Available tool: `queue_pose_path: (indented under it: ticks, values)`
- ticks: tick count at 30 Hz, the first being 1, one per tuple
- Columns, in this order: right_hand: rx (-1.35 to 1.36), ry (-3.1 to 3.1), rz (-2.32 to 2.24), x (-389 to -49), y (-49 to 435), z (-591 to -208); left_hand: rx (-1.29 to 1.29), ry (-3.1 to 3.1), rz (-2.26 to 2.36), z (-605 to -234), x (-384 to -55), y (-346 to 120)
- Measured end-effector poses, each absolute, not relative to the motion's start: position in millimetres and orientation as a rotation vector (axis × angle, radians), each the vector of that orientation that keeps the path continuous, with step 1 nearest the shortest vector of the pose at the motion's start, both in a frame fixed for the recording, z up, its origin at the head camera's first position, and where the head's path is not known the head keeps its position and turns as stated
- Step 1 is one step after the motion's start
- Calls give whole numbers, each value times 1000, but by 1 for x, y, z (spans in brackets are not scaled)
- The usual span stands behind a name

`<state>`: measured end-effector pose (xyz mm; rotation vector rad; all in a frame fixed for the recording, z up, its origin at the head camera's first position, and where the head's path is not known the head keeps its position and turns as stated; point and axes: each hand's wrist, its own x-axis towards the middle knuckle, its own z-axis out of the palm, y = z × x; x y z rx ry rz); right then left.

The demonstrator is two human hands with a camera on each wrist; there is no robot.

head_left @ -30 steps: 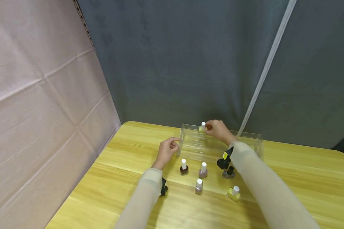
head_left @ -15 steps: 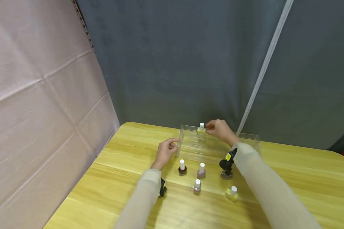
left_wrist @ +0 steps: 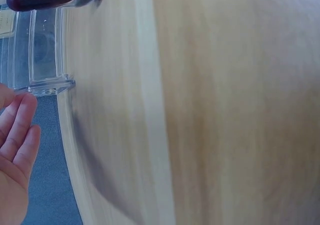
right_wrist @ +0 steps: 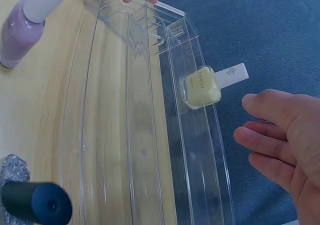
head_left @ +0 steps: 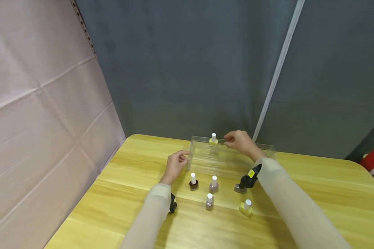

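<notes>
My right hand [head_left: 240, 142] hovers at the back of a clear acrylic tiered rack [head_left: 230, 166], holding nothing. In the right wrist view its relaxed fingers [right_wrist: 265, 140] point at a pale yellow nail polish bottle [right_wrist: 202, 87] with a white cap, apart from it. That bottle stands on the rack's rearmost step, towards the left end. My left hand [head_left: 175, 165] is at the rack's left end, fingertips against the end wall. In the left wrist view its loosely extended fingers [left_wrist: 22, 130] lie beside the rack's clear edge.
Before the rack on the wooden table [head_left: 118, 207] stand nail polish bottles: dark red [head_left: 193, 185], lilac [head_left: 213, 187], glittery [head_left: 209, 204], yellow [head_left: 245, 209] and a black-capped one [head_left: 239, 188] partly behind the right wrist camera. A dark curtain [head_left: 187, 69] hangs behind.
My right hand has let go of the yellow nail polish bottle and drawn away to the right, leaving it on the back step. The left hand stays at the rack's end. The view has shifted slightly.
</notes>
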<state>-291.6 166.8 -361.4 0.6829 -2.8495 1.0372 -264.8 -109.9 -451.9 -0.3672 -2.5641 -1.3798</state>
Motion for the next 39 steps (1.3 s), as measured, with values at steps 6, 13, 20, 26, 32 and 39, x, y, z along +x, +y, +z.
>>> queue_pose_path:
  ticks: [6, 13, 20, 26, 32, 39]
  values:
    - [673, -2870, 989, -286, 170, -358, -395, -2564, -1391, -452, -270, -114]
    - [664, -2900, 980, -273, 180, -356, -349, -2548, -1382, -457, -275, -120]
    - [711, -2886, 923, -265, 187, -359, -352, -2546, -1361, -456, -279, -124]
    - [687, -2875, 893, -260, 191, -360, -345, -2550, -1366, -454, -280, -127]
    - [677, -2887, 913, -253, 194, -362, -332, -2547, -1358, -454, -281, -128]
    - [692, -2869, 905, -242, 197, -364, -316, -2548, -1338, -452, -282, -131]
